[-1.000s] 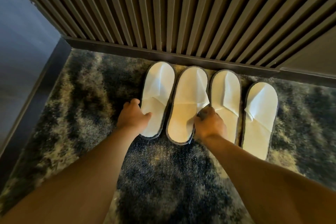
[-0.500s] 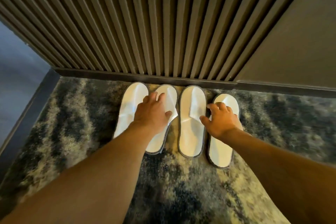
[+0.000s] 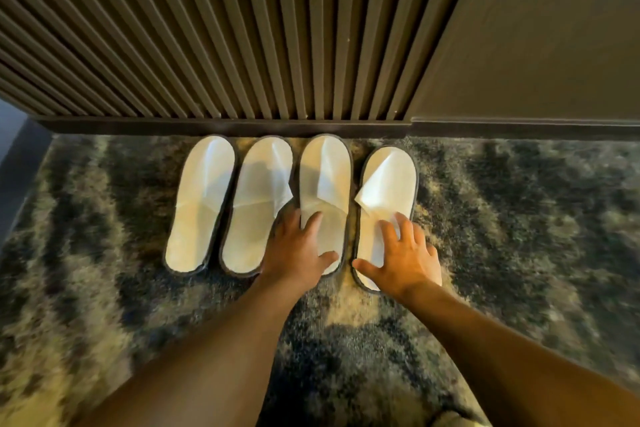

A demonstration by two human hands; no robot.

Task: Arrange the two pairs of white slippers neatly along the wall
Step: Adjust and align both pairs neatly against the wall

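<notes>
While the four slippers (image 3: 291, 204) lie toes against the wall's skirting (image 3: 221, 126), both hands rest flat, fingers (image 3: 388, 236) spread, grasping nothing. A careless push by the right hand (image 3: 403, 258) or left hand (image 3: 294, 253) on the shaggy carpet (image 3: 519, 218) could skew the row.

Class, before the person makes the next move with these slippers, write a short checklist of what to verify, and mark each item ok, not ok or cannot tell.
1. All four slippers in one row by the wall: ok.
2. Toes level at the baseboard: not ok. The far right slipper sits further back than the third slipper.
3. Left hand flat on the third slipper's heel, fingers spread: ok.
4. Right hand flat on the far right slipper's heel: ok.
5. Two left slippers parallel to the others: not ok, they lean slightly.
6. Rug flat under the slippers: cannot tell.
</notes>
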